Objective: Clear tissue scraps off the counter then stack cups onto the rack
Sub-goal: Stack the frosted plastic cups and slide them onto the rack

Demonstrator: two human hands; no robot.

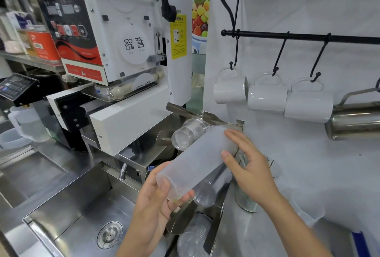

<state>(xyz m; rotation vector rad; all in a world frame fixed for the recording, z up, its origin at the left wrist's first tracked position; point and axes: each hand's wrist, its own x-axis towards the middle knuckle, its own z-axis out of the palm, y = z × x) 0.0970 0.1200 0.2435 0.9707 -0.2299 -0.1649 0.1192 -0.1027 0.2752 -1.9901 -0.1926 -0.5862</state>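
Observation:
A tall frosted plastic cup lies tilted over the steel cup rack, its mouth toward the rack's upper end. My left hand grips the cup's base. My right hand rests on the cup's upper part with its fingers spread over it. A clear plastic cup lies in the rack slot just left of it. More clear cups sit lower in the rack, and another stack lies at the bottom. No tissue scraps are visible.
A cup-sealing machine stands at the left above the steel sink. Three white mugs and a steel jug hang from hooks on a black rail at the right. A steel holder stands beside the rack.

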